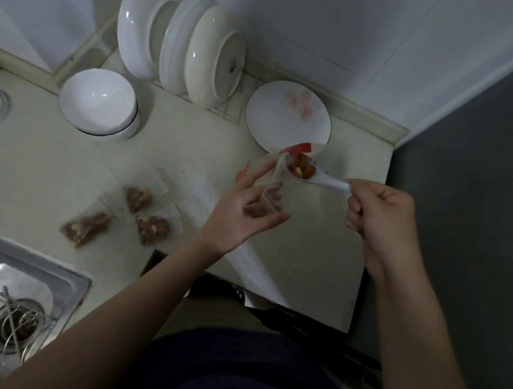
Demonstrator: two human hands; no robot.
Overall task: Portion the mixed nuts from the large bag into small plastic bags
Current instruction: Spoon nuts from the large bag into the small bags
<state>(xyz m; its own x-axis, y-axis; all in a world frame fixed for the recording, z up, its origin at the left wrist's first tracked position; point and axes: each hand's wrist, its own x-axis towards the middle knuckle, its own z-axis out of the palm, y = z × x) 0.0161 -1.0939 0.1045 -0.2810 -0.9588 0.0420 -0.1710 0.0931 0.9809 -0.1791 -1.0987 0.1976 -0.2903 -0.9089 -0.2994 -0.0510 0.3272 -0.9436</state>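
One heaped spoon (317, 175), gripped by right hand (380, 218), enters small bag (268, 192); left hand (246, 212) pinches it, seemingly loosely; nuts (301, 167) may spill.

1. A small clear plastic bag (278, 181) with a red strip at its mouth is held open and tilted above the worktop (54, 172).
2. A white ceramic spoon (332, 182), heaped with brown and yellow mixed nuts (301, 169), has its bowl at that mouth.
3. Three filled clear plastic bags (137, 199) lie flat, close together.
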